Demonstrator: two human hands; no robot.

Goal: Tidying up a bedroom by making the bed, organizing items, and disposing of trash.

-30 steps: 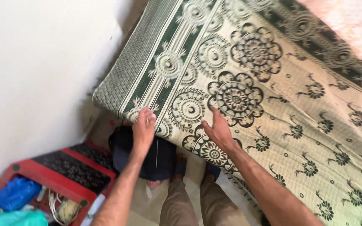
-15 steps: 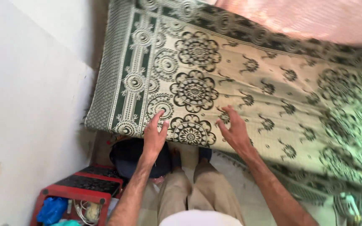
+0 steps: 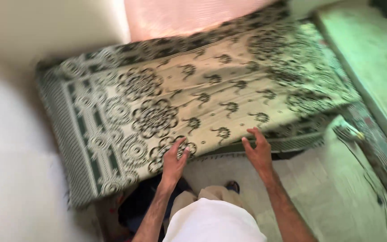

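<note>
1. Mat [image 3: 193, 103]: a woven cream-and-green sheet with dark flower medallions, spread out ahead of both hands; its near edge runs just under the fingertips, and the rest stretches up and away from them toward the wall [image 3: 45, 27]
2. Its long axis lies crosswise to the fingers, from a striped green border out past the left hand to a bunched, sagging end out past the right hand
3. Left hand [image 3: 174, 160]: fingers spread open and laid flat on the mat at a medallion close to the near edge; pressing on it, not gripping
4. Right hand [image 3: 258, 150]: fingers open and slightly curled, tips touching the near edge where it dips; I cannot tell whether the thumb hooks under the edge
5. Both hands meet the same edge, the left set a little further onto the cloth, the right at the very rim, so neither is clearly nearer
6. Behind the fingers, toward the body: tan trousers [image 3: 202, 197], a white shirt [image 3: 213, 224] and a dark bundle [image 3: 139, 204] beneath the left forearm, half hidden by the overhanging mat
7. Beyond the right fingers the mat droops to the pale tiled floor [image 3: 328, 188]; a pink surface [image 3: 189, 18] shows past the far edge, blurred
</note>
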